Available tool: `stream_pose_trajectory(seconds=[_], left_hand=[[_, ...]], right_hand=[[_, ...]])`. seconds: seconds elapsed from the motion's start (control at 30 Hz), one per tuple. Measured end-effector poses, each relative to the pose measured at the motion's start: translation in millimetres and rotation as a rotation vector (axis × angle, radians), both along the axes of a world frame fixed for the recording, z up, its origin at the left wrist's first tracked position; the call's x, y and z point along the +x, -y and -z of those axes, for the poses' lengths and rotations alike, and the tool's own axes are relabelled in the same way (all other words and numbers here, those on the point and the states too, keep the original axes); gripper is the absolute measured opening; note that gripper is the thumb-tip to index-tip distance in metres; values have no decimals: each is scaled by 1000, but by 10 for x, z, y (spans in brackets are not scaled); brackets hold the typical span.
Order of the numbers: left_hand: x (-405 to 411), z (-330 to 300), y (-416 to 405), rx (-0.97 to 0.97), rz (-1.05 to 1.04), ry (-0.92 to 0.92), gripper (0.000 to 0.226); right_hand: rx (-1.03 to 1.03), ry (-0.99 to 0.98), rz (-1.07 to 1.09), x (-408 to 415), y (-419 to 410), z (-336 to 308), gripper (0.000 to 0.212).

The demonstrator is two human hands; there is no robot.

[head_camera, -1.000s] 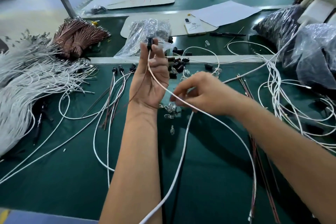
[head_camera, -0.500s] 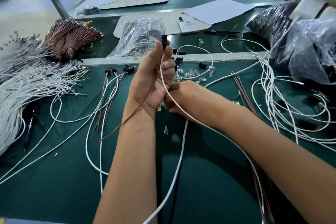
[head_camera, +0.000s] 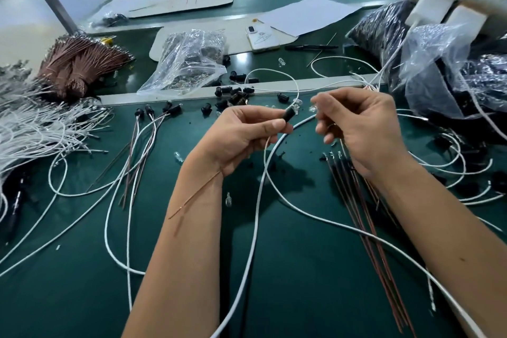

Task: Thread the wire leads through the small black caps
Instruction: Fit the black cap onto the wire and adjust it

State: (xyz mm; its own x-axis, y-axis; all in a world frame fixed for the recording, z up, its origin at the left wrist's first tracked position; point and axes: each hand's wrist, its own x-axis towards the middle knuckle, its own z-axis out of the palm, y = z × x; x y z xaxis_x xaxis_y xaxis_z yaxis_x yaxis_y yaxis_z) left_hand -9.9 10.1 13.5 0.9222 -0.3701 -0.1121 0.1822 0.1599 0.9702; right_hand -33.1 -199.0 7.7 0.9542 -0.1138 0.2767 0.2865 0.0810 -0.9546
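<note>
My left hand (head_camera: 241,137) pinches a small black cap (head_camera: 288,116) between thumb and fingers above the green table. A white lead (head_camera: 256,228) and a thin brown lead (head_camera: 197,195) run down from that hand, the brown one lying across my left wrist. My right hand (head_camera: 362,129) is just right of the cap, fingers curled round a small clear LED (head_camera: 313,108) held at its fingertips. Loose black caps (head_camera: 233,94) lie in a heap behind my hands. Finished capped leads (head_camera: 145,129) lie to the left.
A big bundle of white wires (head_camera: 30,129) and a brown wire bundle (head_camera: 74,63) fill the left side. A clear bag of parts (head_camera: 189,60) sits behind the caps, with dark plastic bags (head_camera: 444,68) at the right. Brown leads (head_camera: 367,228) and white loops (head_camera: 461,167) lie under my right arm.
My left hand has lowered and turned the cap from upright to pointing right. My right hand left the wire below and rose level with the cap, now holding a clear LED.
</note>
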Motion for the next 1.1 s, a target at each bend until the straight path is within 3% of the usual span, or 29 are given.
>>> stream_pose_trajectory(seconds=[0.4, 0.73, 1.1], left_hand=[[-10, 5, 67, 71, 69, 78, 26], [-20, 20, 73, 162, 62, 123, 26], [-37, 12, 78, 126, 64, 109, 24]], right_hand=[[-26, 35, -131, -25, -18, 14, 8], [-251, 130, -152, 26, 55, 66, 9], [-216, 128, -243, 3, 114, -7, 12]])
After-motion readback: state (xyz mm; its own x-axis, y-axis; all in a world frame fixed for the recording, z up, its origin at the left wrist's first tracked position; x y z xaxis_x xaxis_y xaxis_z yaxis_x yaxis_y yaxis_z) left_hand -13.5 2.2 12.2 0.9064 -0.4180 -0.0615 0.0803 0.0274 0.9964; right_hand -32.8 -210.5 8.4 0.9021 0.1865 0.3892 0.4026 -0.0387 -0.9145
